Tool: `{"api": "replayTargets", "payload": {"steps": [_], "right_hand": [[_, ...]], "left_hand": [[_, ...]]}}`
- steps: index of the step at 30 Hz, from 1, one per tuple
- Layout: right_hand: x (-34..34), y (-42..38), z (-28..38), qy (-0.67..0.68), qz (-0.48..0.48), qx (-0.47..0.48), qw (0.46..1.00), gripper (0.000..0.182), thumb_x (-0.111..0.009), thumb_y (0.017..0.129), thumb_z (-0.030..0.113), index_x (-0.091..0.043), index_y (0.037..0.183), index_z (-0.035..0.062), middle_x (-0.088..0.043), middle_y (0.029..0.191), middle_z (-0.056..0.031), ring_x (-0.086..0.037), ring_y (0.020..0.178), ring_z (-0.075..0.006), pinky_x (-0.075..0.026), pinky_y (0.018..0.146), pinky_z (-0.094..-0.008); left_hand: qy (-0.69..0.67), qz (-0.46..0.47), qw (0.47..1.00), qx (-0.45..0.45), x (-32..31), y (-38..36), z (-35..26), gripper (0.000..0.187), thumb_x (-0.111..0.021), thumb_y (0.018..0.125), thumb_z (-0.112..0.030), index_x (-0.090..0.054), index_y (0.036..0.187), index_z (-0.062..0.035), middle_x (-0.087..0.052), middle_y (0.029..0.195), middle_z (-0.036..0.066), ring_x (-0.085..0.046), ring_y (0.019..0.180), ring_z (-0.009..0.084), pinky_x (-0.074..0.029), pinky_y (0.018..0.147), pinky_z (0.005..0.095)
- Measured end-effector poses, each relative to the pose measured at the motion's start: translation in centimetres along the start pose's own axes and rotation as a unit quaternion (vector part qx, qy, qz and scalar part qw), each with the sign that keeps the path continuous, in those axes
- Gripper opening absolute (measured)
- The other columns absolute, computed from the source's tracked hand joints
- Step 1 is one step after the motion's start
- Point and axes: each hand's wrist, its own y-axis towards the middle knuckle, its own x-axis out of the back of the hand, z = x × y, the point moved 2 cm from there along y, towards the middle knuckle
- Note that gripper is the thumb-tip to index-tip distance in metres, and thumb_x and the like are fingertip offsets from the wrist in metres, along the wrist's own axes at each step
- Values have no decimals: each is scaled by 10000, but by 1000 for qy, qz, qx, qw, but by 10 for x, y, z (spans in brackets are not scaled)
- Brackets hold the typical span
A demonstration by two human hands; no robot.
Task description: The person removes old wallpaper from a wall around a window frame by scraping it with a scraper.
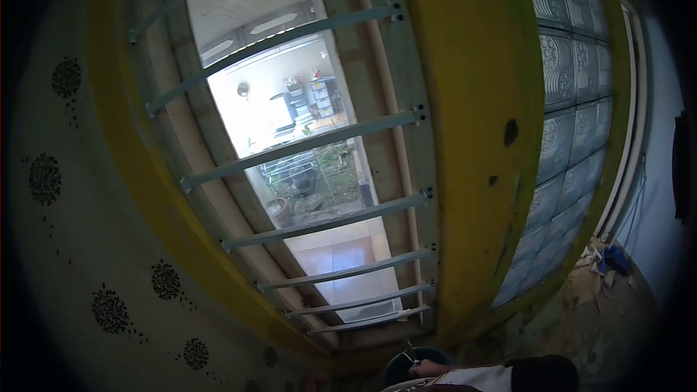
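At the bottom edge, my right hand (428,369) is closed around a slim metallic tool (410,353), whose upper end points up and slightly left; its exact kind is too small to make out. Both overlap a dark round bucket (393,372) below the window frame. White and dark clothing (479,377) lies just beside the hand. My left hand is not in view. Above the bucket rises a tall window frame (385,87) crossed by several flat metal strips (305,152), fixed at both sides.
A yellow-painted wall band (465,145) with dark chipped spots surrounds the frame. Patterned glass blocks (557,131) fill an opening to the right. Debris and a blue item (614,260) lie on the floor at far right. Beyond the window are plants and a drying rack (289,167).
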Motion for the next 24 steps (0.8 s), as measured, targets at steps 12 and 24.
{"api": "replayTargets", "payload": {"steps": [12, 24], "right_hand": [[-8, -74, 89, 176, 82, 66, 979, 228, -587, 839, 201, -616, 709, 16, -591, 672, -43, -544, 612, -149, -429, 574, -339], [5, -141, 170, 161, 159, 55, 972, 181, -525, 933, 165, -610, 1023, 32, -553, 667, 7, -505, 512, -76, -400, 445, -225]], "left_hand": [[94, 357, 900, -231, -233, -57, -157, 377, -567, 874, -357, -683, 1032, -35, -689, 1006, 184, -668, 899, 330, -516, 799, 429], [76, 460, 868, -172, -316, -32, -174, 346, -564, 899, -325, -671, 1055, -35, -684, 1007, 155, -651, 914, 287, -504, 833, 402]]}}
